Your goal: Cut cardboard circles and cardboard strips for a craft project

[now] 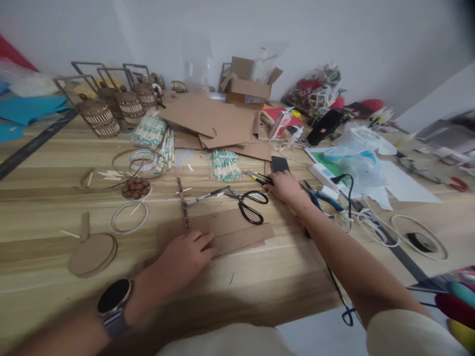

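Note:
My left hand (185, 257) lies with curled fingers on a torn piece of brown cardboard (237, 232) on the wooden table (260, 282); a watch (114, 296) sits on that wrist. My right hand (284, 187) reaches far forward and closes on a yellow-and-black utility knife (257, 177), next to a small black block (279, 163). Black-handled scissors (245, 200) lie open between the two hands.
A cardboard disc (92, 254), wire rings (129, 217) and a pile of brown beads (136, 188) lie at left. Packs of sticks (223, 165), cardboard sheets (215, 121), a box (247, 86) and woven baskets (98, 116) stand behind. Pliers (322, 197), cables and plastic bags (356, 148) lie at right.

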Demonstrator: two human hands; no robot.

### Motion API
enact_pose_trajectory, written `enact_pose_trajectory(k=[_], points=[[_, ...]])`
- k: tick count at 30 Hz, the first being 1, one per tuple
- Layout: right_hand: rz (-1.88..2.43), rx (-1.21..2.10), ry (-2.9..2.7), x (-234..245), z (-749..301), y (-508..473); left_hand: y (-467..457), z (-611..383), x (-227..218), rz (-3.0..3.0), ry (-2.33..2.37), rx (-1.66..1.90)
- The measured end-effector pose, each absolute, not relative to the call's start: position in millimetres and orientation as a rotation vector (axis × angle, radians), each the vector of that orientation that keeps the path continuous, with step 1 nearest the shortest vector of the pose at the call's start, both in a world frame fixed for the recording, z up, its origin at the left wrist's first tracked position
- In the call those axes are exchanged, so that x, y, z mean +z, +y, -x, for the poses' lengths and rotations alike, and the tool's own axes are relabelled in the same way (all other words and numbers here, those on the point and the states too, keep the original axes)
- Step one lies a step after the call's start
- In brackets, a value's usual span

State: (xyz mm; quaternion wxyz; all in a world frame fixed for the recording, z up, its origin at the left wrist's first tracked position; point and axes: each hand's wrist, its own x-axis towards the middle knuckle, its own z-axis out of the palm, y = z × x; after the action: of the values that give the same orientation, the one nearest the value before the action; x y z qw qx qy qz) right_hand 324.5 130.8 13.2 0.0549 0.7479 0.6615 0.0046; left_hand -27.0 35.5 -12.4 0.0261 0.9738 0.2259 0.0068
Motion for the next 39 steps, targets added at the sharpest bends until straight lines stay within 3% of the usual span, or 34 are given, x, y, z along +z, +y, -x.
enact_pose_trajectory(k=[13, 14, 18, 22, 28, 33, 39], points=[[-2.489, -0.1, 2.29, 37, -326, 97, 54, 25, -11, -3.016, 0.934, 0.122], [-2.553, -0.209, 2.311, 38, -323, 87, 56, 25, -11, -3.005, 0.95, 0.127], [-2.775, -1.197, 2.346, 30, -305, 49, 67, 28, -16, -2.932, 1.019, 0.164], [-2.716, -1.654, 2.223, 13, -290, 33, 64, 24, -16, -2.973, 1.105, 0.201], [-2.45, -1.834, 2.25, 16, -266, 17, 29, 12, -10, -3.015, 1.02, 0.155], [-2.023, -1.962, 2.224, 26, -237, 0, 20, 12, -21, -2.894, 1.21, 0.106], [-2.148, -1.58, 2.291, 18, -237, 9, 16, 16, -39, -2.936, 1.314, 0.242]])
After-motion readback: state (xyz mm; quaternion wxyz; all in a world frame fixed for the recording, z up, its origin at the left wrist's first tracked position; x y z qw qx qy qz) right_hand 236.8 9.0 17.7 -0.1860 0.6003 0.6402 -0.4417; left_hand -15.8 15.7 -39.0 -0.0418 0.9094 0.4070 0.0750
